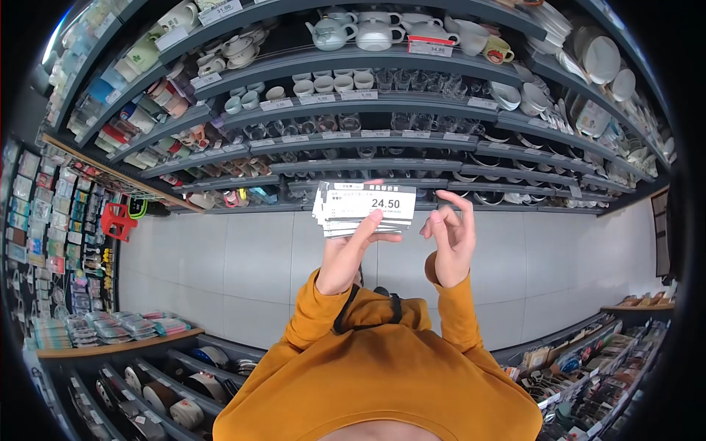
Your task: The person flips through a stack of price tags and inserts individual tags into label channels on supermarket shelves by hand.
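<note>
A stack of price tags (346, 206) is gripped in my left hand (348, 253), the thumb lying across the top tag. That tag reads 24.50 in black print, and the edges of several more fan out below and to the left. My right hand (454, 242) is raised just right of the stack, apart from it. Its fingers are bent and spread, and nothing shows between them.
Ahead, curved shelves hold teapots (379, 33), white cups (323, 85), drinking glasses (423, 81) and plates (601, 59). A red basket (120, 222) stands at left beside hanging packets. Pans (158, 397) lie at lower left, utensils (566, 382) at lower right. Grey floor tiles (250, 257) run between.
</note>
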Available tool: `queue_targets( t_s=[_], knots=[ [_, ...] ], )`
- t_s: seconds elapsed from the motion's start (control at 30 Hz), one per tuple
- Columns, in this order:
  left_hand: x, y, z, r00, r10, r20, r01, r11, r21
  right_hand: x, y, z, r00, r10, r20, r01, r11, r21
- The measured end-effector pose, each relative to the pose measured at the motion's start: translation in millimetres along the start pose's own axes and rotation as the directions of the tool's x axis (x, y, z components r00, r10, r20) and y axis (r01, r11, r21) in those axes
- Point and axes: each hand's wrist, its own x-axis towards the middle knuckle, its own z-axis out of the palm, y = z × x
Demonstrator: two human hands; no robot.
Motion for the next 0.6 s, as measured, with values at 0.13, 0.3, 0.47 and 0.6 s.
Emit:
queue_targets(
  t_s=[0.13, 0.3, 0.47, 0.6],
  knots=[
    [-18, 2, 17, 1.0, 0.009, -0.024, -0.008, 1.0, 0.023, -14, 0, -13, 0.993, -0.061, 0.099, 0.074, 0.989, -0.129],
    [-30, 0, 22, 1.0, 0.016, -0.017, -0.016, 1.0, 0.026, -22, -15, -4, 0.994, -0.1, 0.054, 0.106, 0.986, -0.131],
    [-32, -2, 22, 0.999, 0.014, -0.039, -0.014, 1.0, 0.013, -27, -11, -12, 0.999, -0.045, 0.027, 0.048, 0.993, -0.104],
    [-33, -1, 21, 0.999, 0.017, -0.029, -0.017, 1.0, -0.002, -28, -14, -8, 0.997, -0.077, -0.014, 0.075, 0.992, -0.097]
  ],
)
